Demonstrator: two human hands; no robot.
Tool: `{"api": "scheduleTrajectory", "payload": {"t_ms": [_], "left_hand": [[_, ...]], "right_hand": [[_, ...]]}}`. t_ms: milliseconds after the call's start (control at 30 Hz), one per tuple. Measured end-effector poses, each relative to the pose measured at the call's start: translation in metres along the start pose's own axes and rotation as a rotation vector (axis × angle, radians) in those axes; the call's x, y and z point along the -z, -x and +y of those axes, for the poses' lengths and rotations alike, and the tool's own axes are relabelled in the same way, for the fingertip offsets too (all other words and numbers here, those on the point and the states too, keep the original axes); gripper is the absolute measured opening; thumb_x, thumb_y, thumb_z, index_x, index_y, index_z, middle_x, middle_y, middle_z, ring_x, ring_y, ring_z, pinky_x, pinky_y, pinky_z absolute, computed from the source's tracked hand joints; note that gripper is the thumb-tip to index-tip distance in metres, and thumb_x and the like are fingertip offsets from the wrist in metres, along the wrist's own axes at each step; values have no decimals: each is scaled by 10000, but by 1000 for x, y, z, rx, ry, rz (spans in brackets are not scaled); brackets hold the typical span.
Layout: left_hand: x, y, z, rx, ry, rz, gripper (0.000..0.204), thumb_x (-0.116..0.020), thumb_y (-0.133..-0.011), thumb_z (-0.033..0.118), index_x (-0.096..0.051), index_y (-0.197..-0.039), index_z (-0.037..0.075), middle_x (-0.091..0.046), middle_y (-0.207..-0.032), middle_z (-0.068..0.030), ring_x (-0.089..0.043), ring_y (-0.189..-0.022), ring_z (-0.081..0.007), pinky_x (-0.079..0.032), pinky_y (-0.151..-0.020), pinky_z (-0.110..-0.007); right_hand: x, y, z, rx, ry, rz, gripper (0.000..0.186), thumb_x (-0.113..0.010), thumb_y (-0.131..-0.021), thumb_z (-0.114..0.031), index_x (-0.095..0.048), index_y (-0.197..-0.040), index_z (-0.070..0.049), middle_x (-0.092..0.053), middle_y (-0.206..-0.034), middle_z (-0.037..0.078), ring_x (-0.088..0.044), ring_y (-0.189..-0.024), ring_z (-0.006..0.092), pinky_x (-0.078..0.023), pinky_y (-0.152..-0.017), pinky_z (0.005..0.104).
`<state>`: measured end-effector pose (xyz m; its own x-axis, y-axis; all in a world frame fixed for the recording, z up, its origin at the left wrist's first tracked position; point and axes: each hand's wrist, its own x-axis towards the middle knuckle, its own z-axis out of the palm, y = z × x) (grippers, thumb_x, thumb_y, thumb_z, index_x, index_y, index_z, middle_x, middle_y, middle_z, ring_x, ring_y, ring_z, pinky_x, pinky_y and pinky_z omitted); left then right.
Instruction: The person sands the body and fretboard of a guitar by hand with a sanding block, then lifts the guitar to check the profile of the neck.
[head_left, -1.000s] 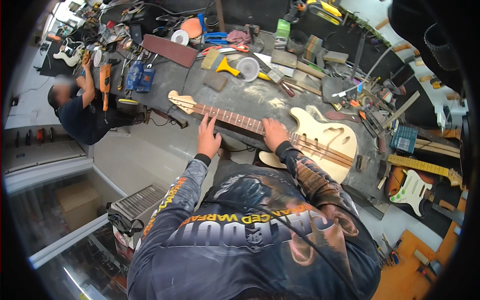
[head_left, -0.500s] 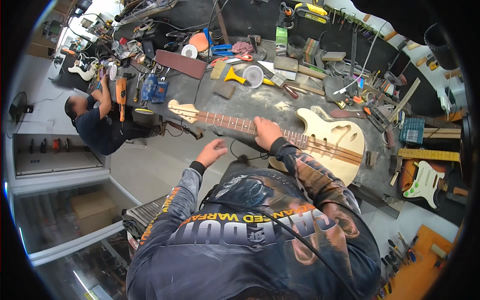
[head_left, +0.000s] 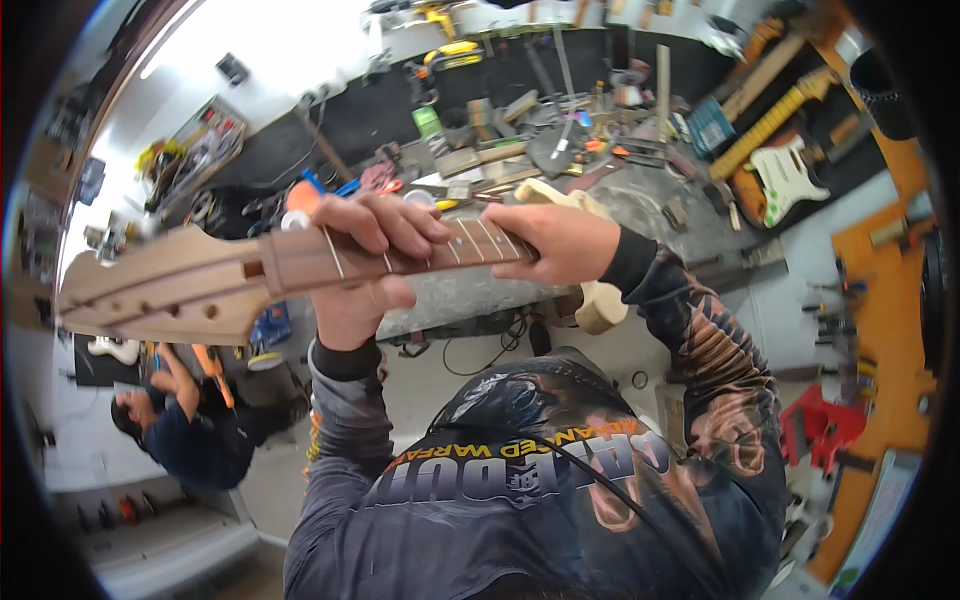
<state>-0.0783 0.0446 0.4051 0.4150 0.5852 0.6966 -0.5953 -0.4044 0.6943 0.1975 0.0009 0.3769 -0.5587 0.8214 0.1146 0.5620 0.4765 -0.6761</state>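
An unfinished electric guitar (head_left: 215,285) is raised close to me, its bare wooden headstock pointing left and no strings on it. My left hand (head_left: 382,225) closes around the neck near the headstock, fingers over the dark fretboard (head_left: 350,250) and thumb along its lower edge. Farther toward the body, my right hand (head_left: 570,240) also grips the neck. Parts of the pale guitar body (head_left: 602,308) show around the right hand and wrist, which hide the rest.
A cluttered workbench (head_left: 640,205) with hand tools and wood blocks lies beyond the guitar. At right is a sunburst guitar (head_left: 788,180) with a white pickguard; a red tool (head_left: 825,425) is below it. Another person (head_left: 195,430) works at far left.
The guitar has risen from the bench toward me, headstock still leftward. My left hand, free before, now holds the neck; my right hand keeps hold of it. The view has turned right.
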Motion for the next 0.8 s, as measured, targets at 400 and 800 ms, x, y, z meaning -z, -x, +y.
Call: {"api": "scheduleTrajectory", "payload": {"t_ms": [400, 800], "left_hand": [[-142, -112, -36, -173, -140, 159, 297, -820, -1033, 150, -560, -1080, 14, -704, -846, -169, -731, -742, -285, -636, -754, -432], [-146, -86, -15, -264, -235, 337, 293, -658, -1176, 368, -641, -1323, 115, -641, -1096, -57, -597, -1021, -211, -507, -955, -417]], "right_hand": [[-8, 208, 44, -110, 8, 604, 798, -931, -927, -255, -511, -1583, -82, -656, -1470, 199, -660, -1340, 361, -528, -1117, 458], [95, 109, 135, 219, -203, 739, 289, -899, -945, -283, -779, -976, -22, -765, -820, 97, -743, -706, 221, -596, -709, 336]]}}
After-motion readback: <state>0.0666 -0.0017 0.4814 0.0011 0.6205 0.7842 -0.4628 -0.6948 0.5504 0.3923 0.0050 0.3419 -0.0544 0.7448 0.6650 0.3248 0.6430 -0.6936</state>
